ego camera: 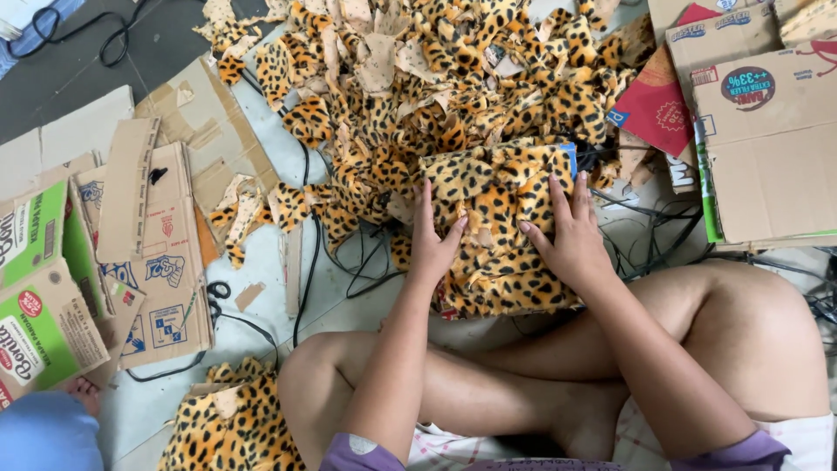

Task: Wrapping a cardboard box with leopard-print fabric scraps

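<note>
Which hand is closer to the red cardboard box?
Right. The right hand rests on the leopard fabric, on the side towards the red cardboard box; the left hand lies farther away.

Scrap heap (418, 78): cut off at 12 o'clock. Green cartons (35, 296): cropped at 9 o'clock. Black cables (349, 262): partly hidden beneath the leopard fabric stack (501, 235).

Leopard-print fabric (501, 231): plush, fuzzy; cardboard sheets (153, 235) matt, rough.

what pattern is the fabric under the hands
Leopard print, orange-yellow with black spots, on the fabric; seen in the head view.
</note>
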